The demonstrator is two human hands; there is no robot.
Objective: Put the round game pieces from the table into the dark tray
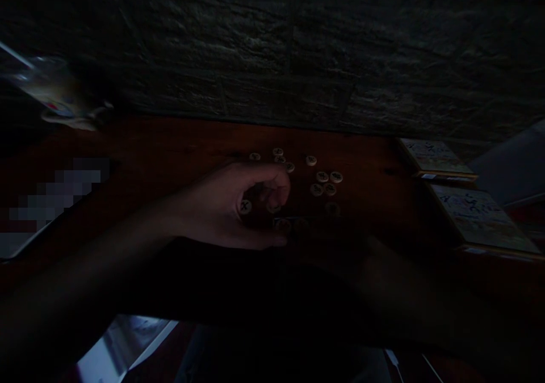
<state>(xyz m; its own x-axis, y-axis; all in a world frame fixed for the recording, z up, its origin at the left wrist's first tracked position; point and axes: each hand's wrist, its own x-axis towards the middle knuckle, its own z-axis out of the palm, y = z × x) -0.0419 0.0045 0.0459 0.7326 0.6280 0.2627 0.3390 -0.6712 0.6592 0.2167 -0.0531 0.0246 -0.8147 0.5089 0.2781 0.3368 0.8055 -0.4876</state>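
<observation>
Several round, pale pieces with dark marks, like Chinese chess pieces, lie on the brown wooden table (183,139). My left hand (225,201) curves around a few of them, its thumb apart from the curled fingers. One marked round piece (245,206) lies inside that curve, by the base of the thumb. Beyond the fingers is a small group of pieces (279,159), and to the right sits another cluster (322,176). My right hand (353,252) is almost lost in the dark, near the dim pieces at the front; its fingers cannot be made out.
Two flat boxes with printed tops stand at the right, a farther box (436,155) and a nearer box (481,213). A cup with a straw (59,93) is at the far left, above a blurred-out flat object (59,196). A stone-block wall (255,48) borders the table's back.
</observation>
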